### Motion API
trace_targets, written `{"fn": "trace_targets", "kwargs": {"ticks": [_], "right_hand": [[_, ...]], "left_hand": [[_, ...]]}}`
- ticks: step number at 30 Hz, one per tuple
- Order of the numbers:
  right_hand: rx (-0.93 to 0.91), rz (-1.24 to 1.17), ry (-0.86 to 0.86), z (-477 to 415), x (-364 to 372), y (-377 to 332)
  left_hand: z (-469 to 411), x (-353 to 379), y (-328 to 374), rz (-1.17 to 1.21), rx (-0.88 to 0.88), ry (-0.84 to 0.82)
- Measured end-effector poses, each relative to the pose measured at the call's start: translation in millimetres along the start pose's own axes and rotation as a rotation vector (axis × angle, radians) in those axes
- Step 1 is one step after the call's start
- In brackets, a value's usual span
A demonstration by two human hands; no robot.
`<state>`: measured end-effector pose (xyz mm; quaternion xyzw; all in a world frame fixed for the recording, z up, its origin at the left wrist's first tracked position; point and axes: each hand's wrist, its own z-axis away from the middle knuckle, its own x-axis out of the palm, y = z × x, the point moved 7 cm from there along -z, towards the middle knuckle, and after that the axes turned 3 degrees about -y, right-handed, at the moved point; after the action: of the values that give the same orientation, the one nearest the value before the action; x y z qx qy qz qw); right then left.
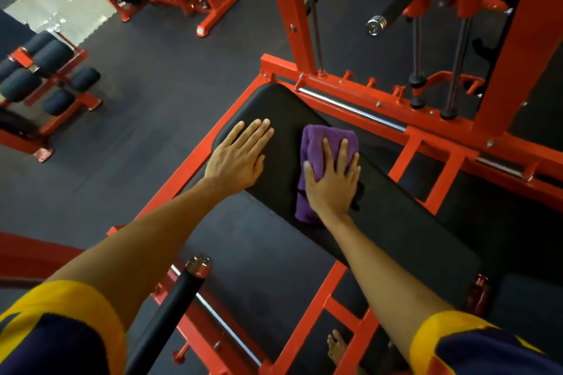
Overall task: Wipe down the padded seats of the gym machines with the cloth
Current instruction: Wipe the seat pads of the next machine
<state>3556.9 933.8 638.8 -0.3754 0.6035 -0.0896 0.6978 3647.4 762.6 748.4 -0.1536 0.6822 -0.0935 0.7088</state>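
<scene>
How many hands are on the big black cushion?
2. The left hand lies flat on the bare black cushion near its far end. The right hand presses the purple cloth onto it, just beside. No other hands show.

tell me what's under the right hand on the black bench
Under the right hand, pressed flat with fingers spread, is a crumpled purple cloth, lying on the long black padded seat. The cloth's middle and the pad beneath it are covered, so cannot be seen.
</scene>
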Motion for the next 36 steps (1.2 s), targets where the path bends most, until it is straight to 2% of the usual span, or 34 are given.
{"fn": "trace_targets", "kwargs": {"ticks": [2, 4, 7, 9, 11, 14, 16, 19, 21, 29, 32, 36], "right_hand": [[0.089, -0.042, 0.020, 3.1, 9.5, -30.1], [0.043, -0.066, 0.046, 21.6, 17.0, -61.1], [-0.216, -0.005, 0.047, 56.2, 18.2, -69.7], [-0.422, -0.003, 0.010, 64.9, 11.1, -47.5], [-0.534, 0.041, -0.071, 73.7, 6.9, -15.2], [-0.458, 0.105, -0.087, 81.3, 8.9, 15.4], [-0.428, 0.146, -0.036, 83.1, 17.4, -6.2], [-0.517, 0.161, 0.044, 80.6, 30.5, -65.5], [-0.548, 0.161, 0.086, 78.0, 32.5, -77.1], [-0.866, 0.211, 0.097, 129.1, 26.8, 18.5], [-0.901, 0.194, 0.075, 116.2, 27.8, -13.8], [-1.051, 0.201, 0.050, 96.7, 37.6, -82.4]], "left_hand": [[-3.1, 0.1, 1.0, -0.002, -0.020, 0.004], [-3.5, 0.7, 1.7, -0.004, -0.038, -0.025], [-1.9, 3.6, 2.2, -0.029, -0.029, -0.031], [-2.6, 0.0, 1.9, -0.009, -0.021, -0.007], [-1.2, -1.8, 1.8, 0.001, -0.021, 0.028], [-1.1, 0.1, 1.2, -0.010, -0.015, 0.021], [-1.4, 1.0, 1.2, -0.020, -0.025, 0.020], [-1.8, 2.9, 0.3, -0.033, -0.030, -0.001], [-1.9, 4.1, 0.7, -0.049, -0.016, -0.026], [0.0, -2.9, 3.3, -0.018, -0.033, 0.014], [-1.5, -3.2, 3.3, -0.021, -0.036, 0.011], [-0.2, -0.4, 1.4, -0.021, -0.032, 0.002]]}}
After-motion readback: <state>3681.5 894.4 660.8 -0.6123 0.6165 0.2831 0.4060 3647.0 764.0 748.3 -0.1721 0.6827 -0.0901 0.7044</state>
